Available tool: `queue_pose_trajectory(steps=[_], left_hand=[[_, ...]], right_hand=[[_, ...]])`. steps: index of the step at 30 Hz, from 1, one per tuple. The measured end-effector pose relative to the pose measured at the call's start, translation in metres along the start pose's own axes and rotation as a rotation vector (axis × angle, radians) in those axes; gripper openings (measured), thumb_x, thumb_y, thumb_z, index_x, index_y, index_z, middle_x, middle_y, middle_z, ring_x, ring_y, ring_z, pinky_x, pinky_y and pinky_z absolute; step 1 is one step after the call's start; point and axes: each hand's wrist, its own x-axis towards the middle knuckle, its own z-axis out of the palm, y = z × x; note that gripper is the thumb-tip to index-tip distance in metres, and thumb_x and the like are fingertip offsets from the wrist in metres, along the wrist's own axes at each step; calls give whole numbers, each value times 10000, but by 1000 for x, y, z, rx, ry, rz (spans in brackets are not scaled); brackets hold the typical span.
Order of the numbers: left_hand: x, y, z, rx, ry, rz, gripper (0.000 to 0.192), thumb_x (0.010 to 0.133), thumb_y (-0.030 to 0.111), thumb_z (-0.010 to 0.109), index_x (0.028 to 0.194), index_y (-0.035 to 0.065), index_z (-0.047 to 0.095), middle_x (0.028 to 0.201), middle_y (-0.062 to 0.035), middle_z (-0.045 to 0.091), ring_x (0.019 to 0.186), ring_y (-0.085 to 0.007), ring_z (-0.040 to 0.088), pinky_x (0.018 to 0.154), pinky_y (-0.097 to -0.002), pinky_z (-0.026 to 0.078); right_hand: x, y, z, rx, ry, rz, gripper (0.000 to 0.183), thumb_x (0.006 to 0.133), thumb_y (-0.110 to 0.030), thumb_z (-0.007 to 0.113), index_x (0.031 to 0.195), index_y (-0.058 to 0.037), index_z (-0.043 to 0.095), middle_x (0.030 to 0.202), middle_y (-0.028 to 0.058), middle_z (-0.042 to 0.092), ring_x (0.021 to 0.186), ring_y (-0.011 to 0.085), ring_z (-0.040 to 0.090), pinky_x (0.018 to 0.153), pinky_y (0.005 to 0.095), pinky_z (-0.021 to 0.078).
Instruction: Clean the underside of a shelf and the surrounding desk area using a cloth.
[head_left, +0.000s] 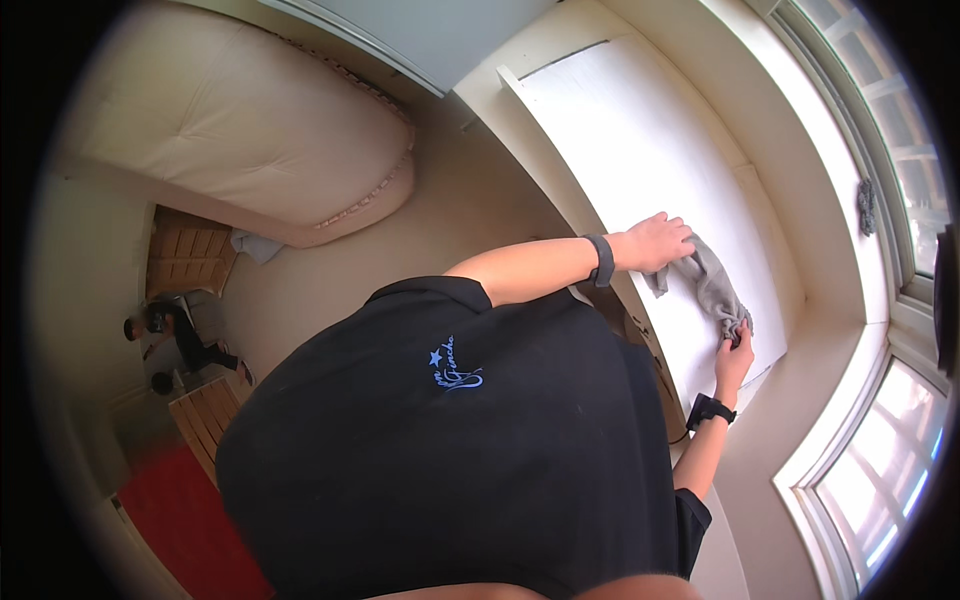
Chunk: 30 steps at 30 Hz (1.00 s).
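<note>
Both my hands hold a grey cloth (707, 281) over a white board-like surface (630, 142) beside a windowed wall. My left hand (651, 244), with a grey band at the wrist, grips the cloth's upper end. A loose flap of the cloth hangs below that hand. My right hand (735, 358), wearing a black watch-like device (709, 411), pinches the bunched lower end near the surface's right corner. Between the hands the cloth stretches in a slack, twisted strip.
Windows (862, 465) line the right side, with a dark fuzzy object (867, 206) by one frame. A padded beige mattress (285, 135) lies upper left. A pale panel (427, 37) stands above. Another person (187, 337) sits far left near wooden slatted furniture (191, 251) and a red surface (187, 517).
</note>
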Motion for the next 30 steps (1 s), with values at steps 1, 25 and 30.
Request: queue_pose_trajectory(steps=[1,25,30], left_hand=[[0,-3,-2,7,-76,-27,303,742,64,621,1039,118,601,1011,-74,547,1017,-257,540,827,-398,438],[65,0,32,-250,-276,339,506,800,37,614,1288,137,526,1243,-59,531,1172,-249,533,962,-359,455],[76,-19,28,-183,-302,436,471,814,79,620,1272,142,529,1162,-50,533,1086,-212,553,921,-336,464]], right_hand=[[-4,-6,-1,4,-2,31,453,844,-34,569,1297,-13,571,1124,235,675,1011,351,676,906,381,509],[80,-10,16,-77,453,447,648,917,-362,560,1376,71,414,1450,258,382,1357,394,362,1122,436,319],[81,-12,13,-77,412,441,594,901,-268,570,1364,73,422,1415,249,438,1331,392,406,1116,427,329]])
